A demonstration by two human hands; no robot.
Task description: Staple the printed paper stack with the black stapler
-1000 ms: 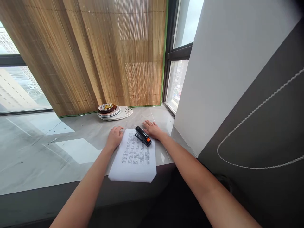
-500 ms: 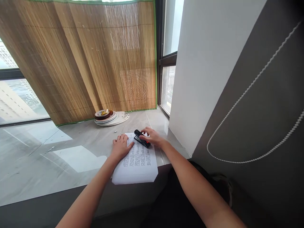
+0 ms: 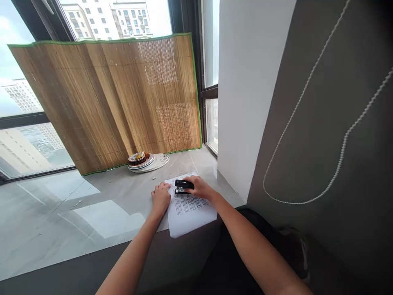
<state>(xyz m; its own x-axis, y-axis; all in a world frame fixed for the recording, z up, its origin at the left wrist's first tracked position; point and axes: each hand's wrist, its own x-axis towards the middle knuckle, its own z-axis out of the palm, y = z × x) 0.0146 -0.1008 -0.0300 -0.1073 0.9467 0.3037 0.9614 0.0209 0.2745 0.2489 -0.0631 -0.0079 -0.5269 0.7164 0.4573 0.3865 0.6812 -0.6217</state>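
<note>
Printed white paper (image 3: 190, 217) lies on the stone sill, its near end hanging past the front edge. My right hand (image 3: 200, 187) is wrapped round a black stapler (image 3: 181, 184) over the upper part of the paper, with the stapler's front end pointing left. Whether the stapler touches the sheet I cannot tell. At the paper's left edge rests my left hand (image 3: 161, 196), fingers bent a little and apart, holding nothing.
A stack of plates (image 3: 141, 164) stands on the sill (image 3: 113, 196) behind the paper. A bamboo mat (image 3: 123, 106) leans against the window. To the right are a white wall (image 3: 242, 90) and a hanging bead chain (image 3: 294, 202).
My right hand has closed round the stapler, which was lying on the paper, and turned it to point left. The paper has turned slightly. The view has tilted up.
</note>
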